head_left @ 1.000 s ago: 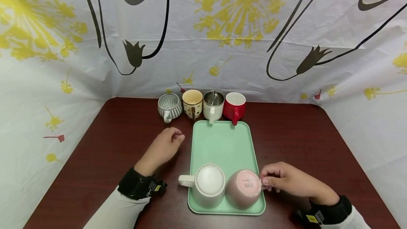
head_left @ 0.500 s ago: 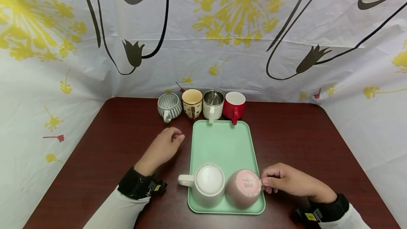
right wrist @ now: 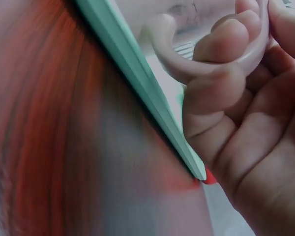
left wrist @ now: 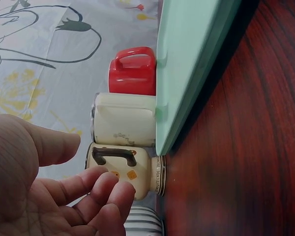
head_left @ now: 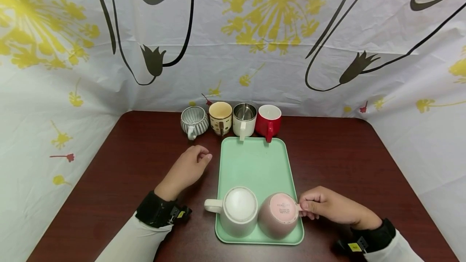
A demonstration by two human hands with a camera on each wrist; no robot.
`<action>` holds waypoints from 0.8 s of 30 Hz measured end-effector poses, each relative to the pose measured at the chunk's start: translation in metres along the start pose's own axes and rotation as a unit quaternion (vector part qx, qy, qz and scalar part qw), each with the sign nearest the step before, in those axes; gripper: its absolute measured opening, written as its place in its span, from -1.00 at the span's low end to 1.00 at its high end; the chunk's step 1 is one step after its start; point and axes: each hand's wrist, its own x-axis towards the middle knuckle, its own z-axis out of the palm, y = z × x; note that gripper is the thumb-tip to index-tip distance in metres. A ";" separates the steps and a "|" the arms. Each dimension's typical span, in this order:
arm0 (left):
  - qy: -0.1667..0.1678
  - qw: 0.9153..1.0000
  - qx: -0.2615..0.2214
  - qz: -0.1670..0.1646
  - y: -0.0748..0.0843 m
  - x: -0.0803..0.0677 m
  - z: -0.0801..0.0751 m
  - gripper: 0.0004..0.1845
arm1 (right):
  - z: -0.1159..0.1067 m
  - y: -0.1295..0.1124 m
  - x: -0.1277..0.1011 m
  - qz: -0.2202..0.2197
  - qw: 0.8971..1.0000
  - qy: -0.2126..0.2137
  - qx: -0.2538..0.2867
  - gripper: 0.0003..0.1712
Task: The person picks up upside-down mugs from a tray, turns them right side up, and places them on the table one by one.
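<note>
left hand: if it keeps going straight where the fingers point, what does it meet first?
Likely the green tray: the left hand rests open on the table, fingers aimed at the tray's left edge. Depth is unclear; a higher path could reach the white steel-lined mug.

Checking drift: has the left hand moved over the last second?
No. The left hand rests on the table in the same spot, left of the green tray.

Over the last second, the person's right hand (head_left: 329,209) has slid slightly toward the near edge of the dark red-brown wooden worktop (head_left: 346,161), its wrist drawing in closer to the body. Its fingers (right wrist: 221,44) have curled more tightly through the handle (right wrist: 187,64) of the upside-down round pink ceramic mug (head_left: 278,215). The mug has shifted a touch toward the near edge of the mint green plastic tray (head_left: 255,165).
</note>
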 end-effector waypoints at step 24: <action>-0.001 1.000 -0.001 0.001 0.000 -0.001 0.001 -0.70 | -0.011 -0.028 0.023 -0.098 0.893 0.021 0.438 -0.37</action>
